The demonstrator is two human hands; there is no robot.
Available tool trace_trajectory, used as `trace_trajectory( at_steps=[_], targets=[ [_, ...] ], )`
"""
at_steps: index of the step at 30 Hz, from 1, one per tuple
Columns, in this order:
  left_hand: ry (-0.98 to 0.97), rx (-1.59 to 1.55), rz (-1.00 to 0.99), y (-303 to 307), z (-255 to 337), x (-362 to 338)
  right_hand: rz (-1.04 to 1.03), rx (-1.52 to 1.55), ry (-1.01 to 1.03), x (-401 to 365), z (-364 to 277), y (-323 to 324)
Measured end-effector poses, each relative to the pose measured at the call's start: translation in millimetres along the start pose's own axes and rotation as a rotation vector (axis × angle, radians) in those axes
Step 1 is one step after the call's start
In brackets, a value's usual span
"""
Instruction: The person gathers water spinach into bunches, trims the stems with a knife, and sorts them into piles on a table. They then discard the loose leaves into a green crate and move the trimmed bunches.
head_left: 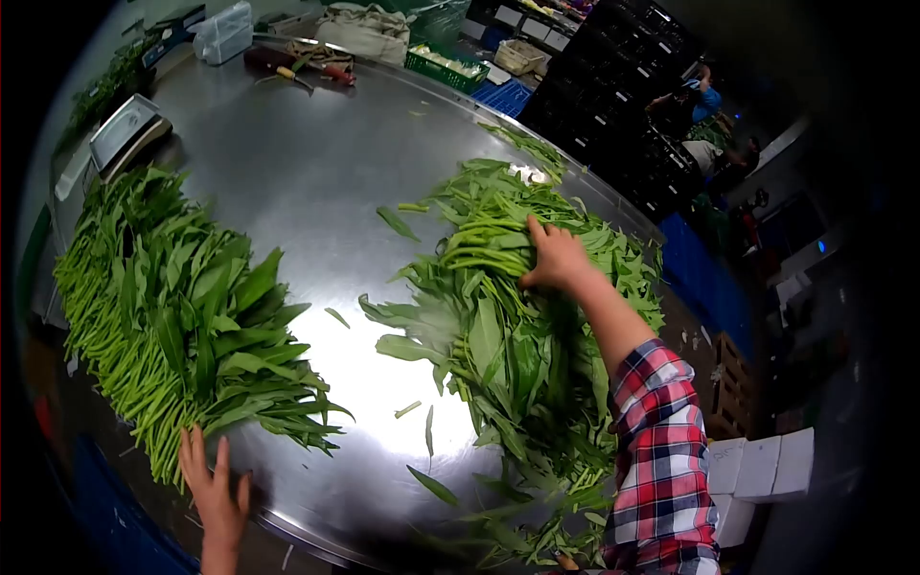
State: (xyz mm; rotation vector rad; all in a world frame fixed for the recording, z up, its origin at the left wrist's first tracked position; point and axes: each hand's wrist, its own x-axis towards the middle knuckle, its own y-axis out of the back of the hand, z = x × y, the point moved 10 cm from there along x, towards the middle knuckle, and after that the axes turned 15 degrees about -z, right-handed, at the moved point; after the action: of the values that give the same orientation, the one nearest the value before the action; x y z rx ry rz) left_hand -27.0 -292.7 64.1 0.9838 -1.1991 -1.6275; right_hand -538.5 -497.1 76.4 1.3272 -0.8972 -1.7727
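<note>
A long row of water spinach [182,316] lies on the left of the steel table, its stems toward the outer edge and leaves inward. My left hand [218,498] is open at the near end of this row, fingers spread, fingertips by the stem ends. On the right is a looser heap of water spinach [517,355], with leaves hanging in several directions. My right hand [559,257] is closed round a bunch of its stems [484,244] at the top of the heap; the fingertips are partly hidden among the greens.
Loose leaves lie on the steel table [335,192]. A scale [129,134] stands at the left edge, and a knife [286,73] lies at the far end. Black crates [613,86] are stacked beyond the right side; white boxes [762,465] stand lower right. Another person [695,101] is in the background.
</note>
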Motion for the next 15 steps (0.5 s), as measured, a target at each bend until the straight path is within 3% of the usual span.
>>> trace_trajectory(
  at_steps=[1,3,5,7,10,12,14,15],
  targets=[
    [-0.031,-0.039,0.041,-3.3,9.8,-8.1,-0.016,-0.013,-0.042,-1.8,-0.3,3.1],
    [-0.12,-0.156,0.103,-11.6,37.2,-14.7,0.184,-0.032,-0.091,1.0,-3.3,1.9],
    [-0.282,-0.421,0.031,-26.9,76.8,-2.6,0.273,-0.172,-0.064,-6.1,-14.8,5.4],
    [-0.45,-0.809,-0.169,-44.4,122.9,23.1,0.104,-0.032,-0.06,-27.5,-10.6,30.2],
    [-0.613,-1.411,-0.505,-55.8,202.7,66.3,0.25,0.118,0.106,-64.9,13.3,73.6],
    [-0.679,-1.689,-0.567,-56.4,257.2,111.8,0.187,0.244,0.195,-92.6,16.4,89.4],
    [-0.74,-1.947,-0.601,-59.2,310.5,163.8,-0.029,0.363,0.186,-111.0,8.7,87.8],
    [-0.669,-2.109,-0.658,-78.2,329.7,189.7,-0.007,0.297,0.254,-109.8,3.6,78.0]
  ],
)
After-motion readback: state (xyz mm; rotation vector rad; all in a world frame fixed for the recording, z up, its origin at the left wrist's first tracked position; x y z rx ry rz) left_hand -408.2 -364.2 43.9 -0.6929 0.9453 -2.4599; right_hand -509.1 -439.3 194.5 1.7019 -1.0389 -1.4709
